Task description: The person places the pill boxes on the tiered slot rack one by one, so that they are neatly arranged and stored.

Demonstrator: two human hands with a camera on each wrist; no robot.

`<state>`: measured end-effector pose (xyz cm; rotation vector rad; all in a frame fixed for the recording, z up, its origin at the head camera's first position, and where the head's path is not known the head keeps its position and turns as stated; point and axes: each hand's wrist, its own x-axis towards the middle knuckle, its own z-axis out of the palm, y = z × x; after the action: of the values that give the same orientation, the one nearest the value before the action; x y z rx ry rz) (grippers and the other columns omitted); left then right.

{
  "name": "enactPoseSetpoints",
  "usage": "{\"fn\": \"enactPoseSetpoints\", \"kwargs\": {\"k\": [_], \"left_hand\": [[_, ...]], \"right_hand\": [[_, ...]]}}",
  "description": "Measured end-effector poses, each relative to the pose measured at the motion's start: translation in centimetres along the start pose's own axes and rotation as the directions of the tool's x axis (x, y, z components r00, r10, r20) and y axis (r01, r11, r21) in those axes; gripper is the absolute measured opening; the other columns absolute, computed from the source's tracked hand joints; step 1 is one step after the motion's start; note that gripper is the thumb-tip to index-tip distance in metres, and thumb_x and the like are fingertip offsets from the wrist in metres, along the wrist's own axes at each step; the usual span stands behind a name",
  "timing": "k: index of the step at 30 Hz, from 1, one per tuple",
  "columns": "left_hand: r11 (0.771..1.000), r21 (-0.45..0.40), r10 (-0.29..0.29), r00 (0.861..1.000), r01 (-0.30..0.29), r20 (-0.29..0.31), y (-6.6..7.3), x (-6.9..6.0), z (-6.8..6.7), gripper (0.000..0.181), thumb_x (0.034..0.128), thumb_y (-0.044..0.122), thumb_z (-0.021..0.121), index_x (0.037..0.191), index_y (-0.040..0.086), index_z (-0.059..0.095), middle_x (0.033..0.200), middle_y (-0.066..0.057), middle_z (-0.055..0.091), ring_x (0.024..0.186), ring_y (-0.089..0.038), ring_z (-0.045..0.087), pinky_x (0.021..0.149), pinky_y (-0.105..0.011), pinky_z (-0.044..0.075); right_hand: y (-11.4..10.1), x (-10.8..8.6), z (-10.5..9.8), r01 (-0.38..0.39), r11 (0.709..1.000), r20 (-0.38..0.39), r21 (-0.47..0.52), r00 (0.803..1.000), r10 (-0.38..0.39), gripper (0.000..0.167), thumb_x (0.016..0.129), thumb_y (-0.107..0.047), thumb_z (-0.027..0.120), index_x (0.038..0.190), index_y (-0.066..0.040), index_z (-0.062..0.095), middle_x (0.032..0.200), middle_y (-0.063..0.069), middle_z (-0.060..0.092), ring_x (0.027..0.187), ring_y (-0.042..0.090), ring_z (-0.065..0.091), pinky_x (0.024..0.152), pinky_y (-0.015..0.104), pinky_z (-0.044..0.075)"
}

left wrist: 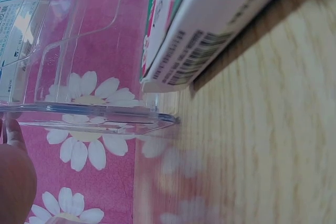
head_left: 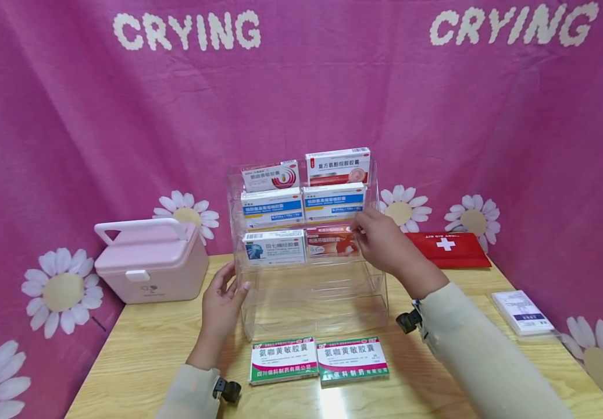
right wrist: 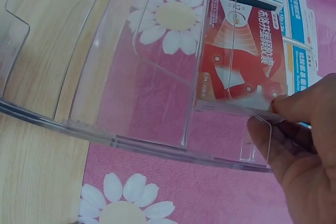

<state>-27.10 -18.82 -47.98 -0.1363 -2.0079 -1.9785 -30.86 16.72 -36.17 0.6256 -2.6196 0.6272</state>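
Observation:
A clear tiered display rack [head_left: 311, 291] stands on the table with medicine boxes in its upper tiers. At its left side my left hand [head_left: 220, 308] holds the side edge, the thumb [left wrist: 13, 135] against the panel in the left wrist view. My right hand [head_left: 385, 241] pinches the lower right corner of a red medicine box [right wrist: 241, 59] between thumb and fingers. That box [head_left: 329, 243] sits in the third tier, right of a white-and-blue box [head_left: 275, 249]. Two green-and-white boxes [head_left: 282, 361] [head_left: 353, 361] lie before the rack.
A pink lidded case [head_left: 149, 262] with a handle stands at the back left. On the right lie a red first aid pouch [head_left: 463, 256] and a white box [head_left: 523, 314]. Behind the table hangs a pink flowered cloth [head_left: 301, 87].

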Motion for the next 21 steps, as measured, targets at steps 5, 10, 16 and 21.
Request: {"fn": "enactPoseSetpoints", "kwargs": {"k": [5,10,16,21], "left_hand": [[1.0,-0.007,-0.01,1.0,0.01,-0.002,0.0,0.0,0.0,0.062,0.099,-0.012,0.07,0.157,-0.003,0.05,0.157,-0.024,0.054,0.149,-0.034,0.051,0.116,-0.022,0.053],[1.0,0.0,-0.023,1.0,0.023,0.006,0.0,0.1,0.0,0.062,0.1,-0.011,0.07,0.158,-0.003,0.049,0.158,-0.025,0.053,0.152,-0.037,0.049,0.115,-0.02,0.052],[1.0,0.0,-0.014,1.0,0.014,0.011,0.0,0.2,0.1,0.062,0.1002,-0.01,0.07,0.158,-0.002,0.049,0.158,-0.025,0.053,0.152,-0.037,0.05,0.115,-0.019,0.052],[1.0,-0.016,-0.019,1.0,0.019,0.014,0.0,0.1,-0.1,0.061,0.1005,-0.01,0.07,0.158,-0.002,0.049,0.158,-0.025,0.052,0.152,-0.039,0.049,0.117,-0.026,0.052]], "right_hand": [[-0.2,-0.4,-0.1,-0.012,0.999,0.034,-0.053,0.999,0.014,0.03,0.096,-0.005,0.08,0.123,-0.001,0.068,0.121,0.016,0.064,0.111,0.033,0.068,0.103,0.052,0.066],[-0.4,-1.6,-0.7,0.014,1.0,0.023,-0.024,1.0,-0.013,0.054,0.094,-0.01,0.083,0.144,-0.004,0.063,0.144,0.017,0.061,0.134,0.037,0.059,0.112,0.058,0.061],[-0.2,-5.9,-1.3,-0.013,0.977,0.068,0.214,0.998,-0.001,0.047,0.097,-0.018,0.082,0.141,-0.013,0.067,0.139,0.008,0.069,0.124,0.031,0.068,0.102,0.052,0.067],[0.7,-10.5,-0.7,-0.093,0.891,0.245,0.444,0.969,-0.021,0.042,0.097,-0.024,0.085,0.135,-0.021,0.07,0.128,-0.004,0.074,0.117,0.017,0.07,0.104,0.037,0.066]]}}
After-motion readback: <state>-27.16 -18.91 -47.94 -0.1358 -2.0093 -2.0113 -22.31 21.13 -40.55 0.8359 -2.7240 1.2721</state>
